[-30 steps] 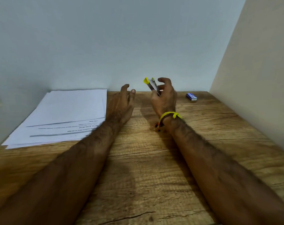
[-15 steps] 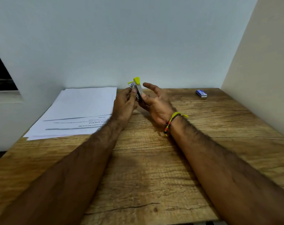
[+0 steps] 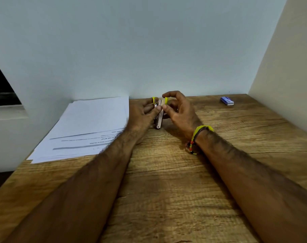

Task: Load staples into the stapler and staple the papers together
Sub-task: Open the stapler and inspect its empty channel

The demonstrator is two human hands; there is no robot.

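A small stapler [image 3: 158, 118] with yellow ends and a metal middle stands on end on the wooden table [image 3: 166, 181], spread apart at the top. My left hand [image 3: 142, 116] grips its left side and my right hand [image 3: 179, 111] grips its right side, thumbs meeting on the metal part. A stack of white printed papers [image 3: 89, 123] lies flat to the left, touching my left wrist. A small blue staple box [image 3: 227, 100] sits at the far right near the wall.
A pale wall rises right behind the stapler and a beige side wall closes the right. The table's left edge drops off beside the papers. Beaded yellow bracelets circle my right wrist [image 3: 198, 135].
The stapler passed from my right hand alone to both hands, came down onto the table and now stands spread apart at the top. The view shifted left.
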